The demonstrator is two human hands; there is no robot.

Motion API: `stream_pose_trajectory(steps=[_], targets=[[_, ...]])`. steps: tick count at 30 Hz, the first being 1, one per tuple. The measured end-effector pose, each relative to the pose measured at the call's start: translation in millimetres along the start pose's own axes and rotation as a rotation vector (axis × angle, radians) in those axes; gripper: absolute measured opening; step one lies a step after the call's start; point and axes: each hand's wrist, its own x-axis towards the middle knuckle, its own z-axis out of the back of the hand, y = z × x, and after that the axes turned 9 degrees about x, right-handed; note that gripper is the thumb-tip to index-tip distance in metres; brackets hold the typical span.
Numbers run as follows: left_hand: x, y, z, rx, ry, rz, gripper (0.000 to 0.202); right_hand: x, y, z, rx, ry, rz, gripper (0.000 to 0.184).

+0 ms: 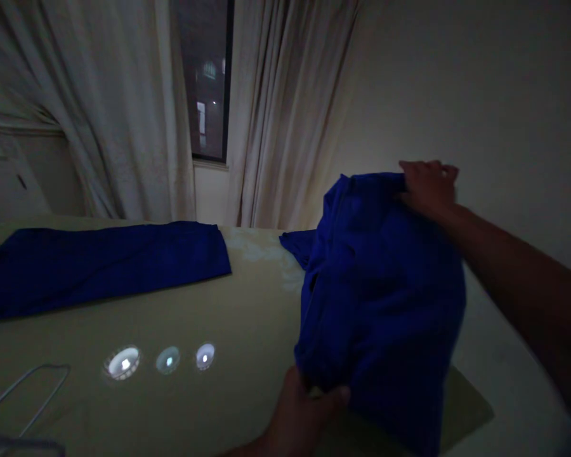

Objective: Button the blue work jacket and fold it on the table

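A deep blue cloth garment (385, 273) is held raised over the right part of the table, its folds hanging between my two hands. My right hand (428, 187) grips its upper right edge, fingers over the top. Low on the left, my left hand (304, 412) pinches the garment's lower corner between thumb and fingers. A loose blue end of cloth lies on the table just behind it. Dim light hides whether it is a shirt, a jacket or something else.
Another blue garment (109, 263) lies flat on the left of the glossy pale table (247, 330). A thin wire hanger (42, 368) rests at the lower left corner. Round lamp reflections show on the tabletop. Behind stand long curtains (290, 114), a dark window (207, 82) and a wall.
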Motion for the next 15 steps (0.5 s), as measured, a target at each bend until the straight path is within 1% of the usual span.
stream_pose_trajectory(steps=[1,2,3,4,5,6,7,8,9,10,11,12,13,15], targets=[[8.9,9.7,-7.6,-0.035,0.065,0.051,0.085,6.4,-1.0,-35.9,-0.104,-0.049,0.039,0.045],[13.1,21.2,-7.8,-0.035,0.096,0.127,0.090,3.2,-6.8,-74.0,-0.181,-0.117,0.049,0.046],[13.3,32.5,-0.6,0.000,0.129,0.189,0.088,-8.2,-17.0,-112.2,-0.231,-0.159,0.033,0.050],[10.2,41.6,13.1,0.073,0.143,0.221,0.082,-25.5,-30.6,-148.7,-0.261,-0.046,-0.009,0.056],[5.0,46.6,32.4,0.170,0.096,0.219,0.073,-46.2,-46.6,-181.9,-0.266,0.106,-0.064,0.060],[-1.1,46.2,55.7,0.281,0.014,0.190,0.063,-67.4,-63.5,-210.4,-0.247,0.194,-0.074,0.060],[-6.7,40.0,81.6,0.404,-0.097,0.137,0.055,-86.7,-79.9,-233.6,-0.232,0.245,-0.074,0.058],[-10.4,28.6,109.0,0.537,-0.218,0.068,0.050,-102.4,-94.6,-251.2,-0.224,0.271,-0.068,0.056],[-11.2,13.2,136.8,0.682,-0.324,-0.015,0.047,-113.6,-106.6,-263.5,-0.215,0.285,-0.058,0.053],[-8.4,-4.1,164.1,0.842,-0.419,-0.106,0.047,-120.8,-115.4,-270.8,-0.205,0.294,-0.046,0.050],[-1.9,-21.6,190.2,1.017,-0.495,-0.163,0.050,-125.3,-120.9,-273.9,-0.193,0.306,-0.031,0.049],[7.7,-37.5,214.6,1.179,-0.574,-0.178,0.053,-129.3,-123.4,-273.0,-0.178,0.325,-0.014,0.048],[19.5,-50.8,236.5,1.323,-0.627,-0.154,0.058,-135.0,-123.5,-268.9,-0.164,0.351,0.002,0.048],[45.4,-68.2,272.0,1.532,-0.706,-0.050,0.067,-159.1,-119.9,-253.7,-0.136,0.423,0.033,0.051]])
